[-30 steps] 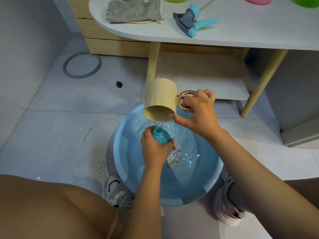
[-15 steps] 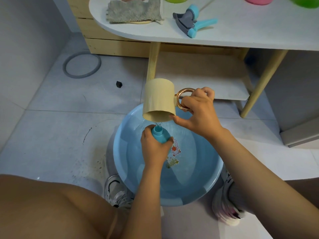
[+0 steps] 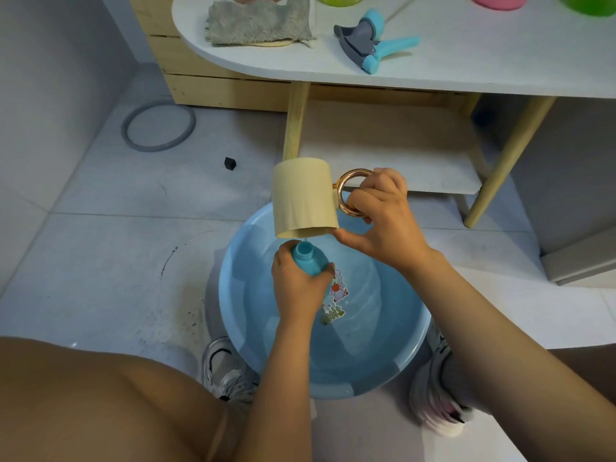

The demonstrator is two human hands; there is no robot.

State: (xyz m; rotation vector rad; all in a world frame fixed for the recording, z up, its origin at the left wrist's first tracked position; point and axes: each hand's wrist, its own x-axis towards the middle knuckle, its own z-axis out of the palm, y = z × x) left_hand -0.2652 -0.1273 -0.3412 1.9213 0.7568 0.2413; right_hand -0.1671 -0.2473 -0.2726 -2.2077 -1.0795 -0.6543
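Left hand (image 3: 298, 288) low, fingers curled in grip; right hand (image 3: 383, 221) higher, fingers hooked, thumb stretched leftward.

Beige mug (image 3: 305, 198), gold handle (image 3: 350, 193); turquoise bottle (image 3: 310, 260); pale-blue basin (image 3: 233, 288), cartoon print.

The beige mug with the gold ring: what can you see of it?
The mug is a plain matte beige cylinder with a shiny gold ring handle. Held in the air, it is tipped almost upside down, mouth just above the open neck of a blue bottle gripped by the left hand, over a blue basin. The right hand holds it: fingers curled through the ring, thumb against the rim. A thin trickle seems to leave the rim.
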